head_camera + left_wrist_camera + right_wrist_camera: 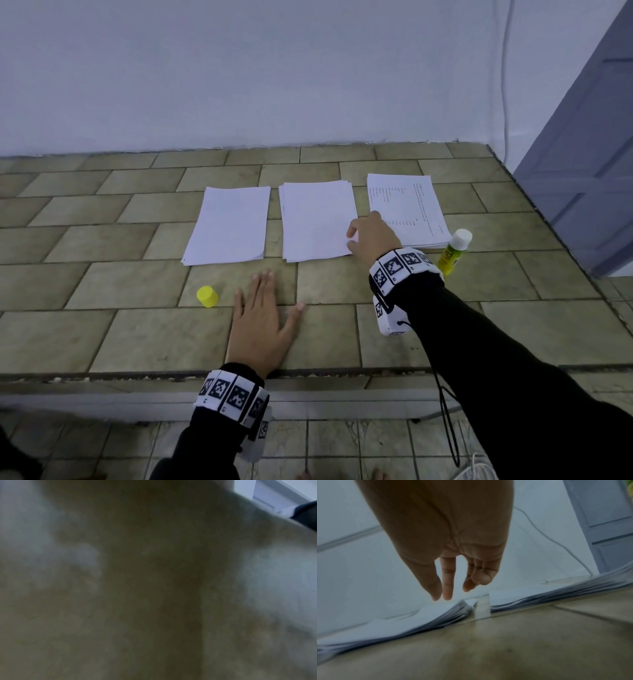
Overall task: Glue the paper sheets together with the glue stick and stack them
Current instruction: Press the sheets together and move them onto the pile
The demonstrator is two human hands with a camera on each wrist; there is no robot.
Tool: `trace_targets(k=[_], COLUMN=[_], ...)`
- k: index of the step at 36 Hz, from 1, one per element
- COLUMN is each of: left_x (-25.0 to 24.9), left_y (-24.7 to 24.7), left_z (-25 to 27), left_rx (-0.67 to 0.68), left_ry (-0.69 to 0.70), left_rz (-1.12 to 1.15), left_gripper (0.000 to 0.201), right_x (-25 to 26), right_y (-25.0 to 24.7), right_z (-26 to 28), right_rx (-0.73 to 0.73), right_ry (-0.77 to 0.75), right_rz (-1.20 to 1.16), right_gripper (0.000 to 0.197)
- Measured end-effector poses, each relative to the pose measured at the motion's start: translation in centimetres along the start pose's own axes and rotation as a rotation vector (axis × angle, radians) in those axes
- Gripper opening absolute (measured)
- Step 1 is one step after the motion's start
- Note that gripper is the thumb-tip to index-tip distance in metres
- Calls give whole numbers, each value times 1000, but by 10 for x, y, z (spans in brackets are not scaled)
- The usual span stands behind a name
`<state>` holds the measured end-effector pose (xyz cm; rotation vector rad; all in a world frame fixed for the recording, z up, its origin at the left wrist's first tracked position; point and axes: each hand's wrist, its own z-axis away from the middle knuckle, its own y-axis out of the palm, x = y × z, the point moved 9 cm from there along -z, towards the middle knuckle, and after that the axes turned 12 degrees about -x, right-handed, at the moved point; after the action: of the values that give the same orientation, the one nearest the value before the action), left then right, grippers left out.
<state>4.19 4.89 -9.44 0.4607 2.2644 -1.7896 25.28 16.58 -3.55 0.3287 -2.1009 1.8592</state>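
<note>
— Resting flat on the tiled bench (137,342), the left hand (262,320) has its fingers straight, holding nothing?

— Yes. The right hand (371,238), fingers loose, touches the middle paper stack's (315,219) right edge. The uncapped glue stick (454,251) stands beside the printed stack (406,209); its yellow cap (207,296) lies near the left hand.

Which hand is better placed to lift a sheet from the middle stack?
Right hand: its fingers are already at the middle stack's near right corner. Left hand lies flat on the table, away from it.
</note>
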Motion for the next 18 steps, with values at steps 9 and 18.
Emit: trace_targets(k=[9, 18], left_x=[-9, -35], left_y=[-12, -128], left_z=[0, -58], left_rx=[36, -245], left_ry=[-5, 10], left_rz=[-13, 106], left_gripper=[96, 56], right_x=[-2, -64], right_y=[-76, -136], right_z=[44, 81], right_rx=[-364, -815], right_ry=[-254, -110], right_rz=[-404, -356], right_gripper=[16, 46])
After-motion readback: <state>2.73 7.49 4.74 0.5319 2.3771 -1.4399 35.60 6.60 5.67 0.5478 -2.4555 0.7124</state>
